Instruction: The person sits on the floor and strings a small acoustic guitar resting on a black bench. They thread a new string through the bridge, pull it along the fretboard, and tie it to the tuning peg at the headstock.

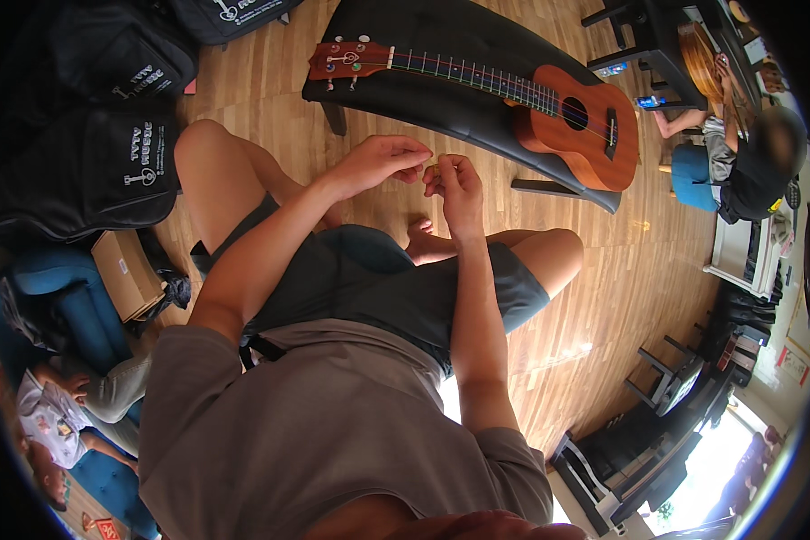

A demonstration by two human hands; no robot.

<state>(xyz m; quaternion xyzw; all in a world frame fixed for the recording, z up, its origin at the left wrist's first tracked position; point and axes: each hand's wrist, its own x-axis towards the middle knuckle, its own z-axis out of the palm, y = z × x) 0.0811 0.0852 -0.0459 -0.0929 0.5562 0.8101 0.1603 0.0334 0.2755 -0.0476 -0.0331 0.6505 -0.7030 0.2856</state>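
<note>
My two hands meet above my lap, a little apart from each other. My right hand (457,187) is closed in a pinch around a small yellowish thing (436,168), too small to tell its kind. Beside it, my left hand (380,165) has its thumb and fingertips drawn together; whatever they may hold cannot be made out. Beyond both hands a brown wooden ukulele (544,133) lies face up on a black padded bench (490,49). Its headstock points left and its round body rests toward the right end. Neither hand touches it.
Black bags (117,171) and a cardboard box (128,273) stand at the left. A person (54,418) sits on blue seating at lower left. At right another person (751,171) sits on a blue stool (690,169) with a guitar (700,63).
</note>
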